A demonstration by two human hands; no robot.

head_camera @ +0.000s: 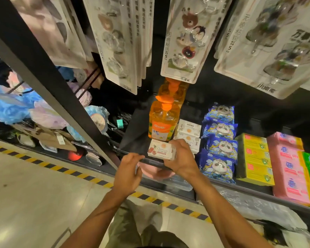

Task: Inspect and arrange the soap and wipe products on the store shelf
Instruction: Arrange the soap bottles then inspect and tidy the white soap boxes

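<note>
One cherry wipe pack [161, 149] sits gripped at its right end by your right hand [182, 159] at the front edge of the shelf [138, 129], long axis running left toward your left hand [130, 170] (loosely curled, holding nothing) just beside it.

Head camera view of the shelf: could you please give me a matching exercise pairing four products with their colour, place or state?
Things:
1. cherry-print box
2. pump bottle
3. panda packs
4. yellow boxes

Descriptions:
A. blue wrappers
B. orange liquid inside
C. gripped by the right hand
D. between panda packs and pink packs

Pairs: 1-C, 2-B, 3-A, 4-D.
</note>
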